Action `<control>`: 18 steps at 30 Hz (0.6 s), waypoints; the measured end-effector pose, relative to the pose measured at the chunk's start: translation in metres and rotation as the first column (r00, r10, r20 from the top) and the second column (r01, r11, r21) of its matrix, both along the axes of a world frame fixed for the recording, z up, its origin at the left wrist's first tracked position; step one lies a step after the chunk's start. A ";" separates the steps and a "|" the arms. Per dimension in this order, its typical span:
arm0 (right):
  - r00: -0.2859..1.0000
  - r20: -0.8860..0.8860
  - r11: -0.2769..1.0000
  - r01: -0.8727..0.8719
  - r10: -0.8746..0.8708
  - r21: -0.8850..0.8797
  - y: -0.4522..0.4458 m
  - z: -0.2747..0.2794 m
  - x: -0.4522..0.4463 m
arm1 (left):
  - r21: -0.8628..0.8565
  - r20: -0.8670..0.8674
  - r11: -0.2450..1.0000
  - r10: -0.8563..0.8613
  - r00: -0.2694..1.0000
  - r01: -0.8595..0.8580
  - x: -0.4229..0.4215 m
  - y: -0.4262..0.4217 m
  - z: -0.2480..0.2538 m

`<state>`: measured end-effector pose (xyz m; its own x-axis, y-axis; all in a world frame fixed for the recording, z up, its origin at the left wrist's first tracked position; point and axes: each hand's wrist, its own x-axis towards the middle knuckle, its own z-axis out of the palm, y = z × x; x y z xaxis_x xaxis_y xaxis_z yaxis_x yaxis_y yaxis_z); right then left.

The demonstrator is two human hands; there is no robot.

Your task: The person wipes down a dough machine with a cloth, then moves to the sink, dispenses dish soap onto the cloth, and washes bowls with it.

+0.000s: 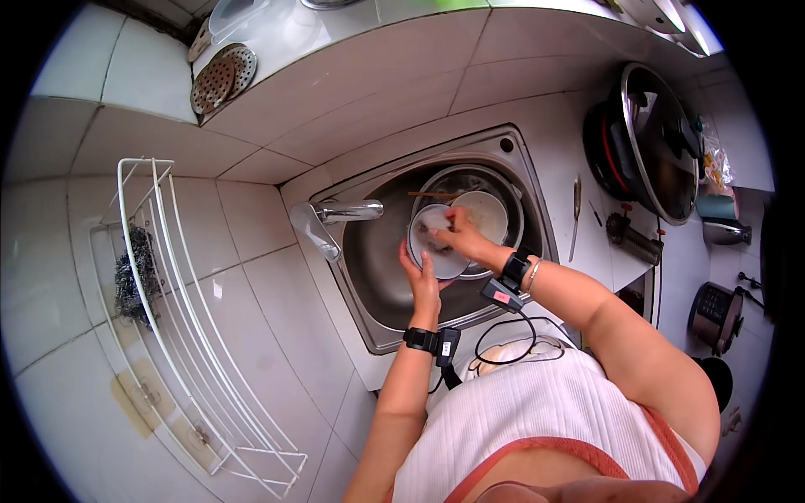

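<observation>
Over the sink [369,272], my left hand [423,281] grips the near rim of a white bowl [451,266], tilted toward me. My right hand [466,238] reaches into that bowl, its fingers bent together against the inside. Something small and dark shows by the fingertips, too unclear to name. Behind and to the right, a second white bowl [490,211] sits in a round metal basin [449,174], partly covered by my right hand. A wooden chopstick [429,194] lies at the basin's far left side.
The faucet [352,210] juts over the sink from the left. A white wire rack [172,277] holding steel wool [134,277] hangs on the left wall. On the right counter are a knife [575,220] and a large lidded pan [662,147]. Two perforated discs [214,84] stand on the ledge.
</observation>
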<state>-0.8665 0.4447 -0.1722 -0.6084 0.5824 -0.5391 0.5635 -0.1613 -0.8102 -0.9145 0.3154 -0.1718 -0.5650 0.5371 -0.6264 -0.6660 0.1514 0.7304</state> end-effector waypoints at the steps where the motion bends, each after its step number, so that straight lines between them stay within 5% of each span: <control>1: 1.000 -0.001 1.000 0.003 -0.003 0.000 -0.001 -0.014 0.000 | 0.000 -0.001 1.000 -0.003 1.000 0.003 0.001 0.001 0.002; 3: 0.941 -0.105 0.900 -0.270 0.322 0.343 -0.004 -0.040 0.001 | 0.007 0.098 0.999 0.033 0.995 -0.034 0.004 0.003 0.005; 5: 0.923 -0.171 0.894 -0.267 0.345 0.360 -0.011 -0.031 0.002 | -0.012 0.111 1.000 0.019 0.994 -0.018 0.001 0.005 0.007; 8: 0.657 0.033 0.614 -0.721 0.753 0.321 -0.007 -0.014 0.006 | -0.018 0.128 1.000 -0.004 0.992 0.007 -0.009 -0.004 0.001; 9: 0.657 0.034 0.615 -0.720 0.753 0.321 -0.001 -0.006 0.009 | -0.005 0.131 1.000 -0.016 0.991 0.017 -0.013 -0.008 -0.003; 11: 0.489 0.354 0.303 -0.831 0.797 0.466 0.008 0.004 0.014 | 0.011 0.134 1.000 -0.021 0.991 0.019 -0.013 -0.009 0.009; 12: 0.528 0.427 0.239 -0.790 0.734 0.565 0.008 0.000 0.015 | -0.020 0.144 0.999 -0.024 0.989 0.027 -0.011 -0.010 0.012; 16: 0.690 0.305 0.345 -0.634 0.656 0.692 0.003 -0.020 0.002 | 0.000 0.206 0.999 -0.051 0.977 0.052 -0.006 -0.009 0.000; 18: 0.737 -0.067 0.611 -0.501 0.672 0.613 -0.008 -0.027 -0.002 | -0.030 0.169 0.998 -0.051 0.984 0.057 -0.006 -0.007 -0.002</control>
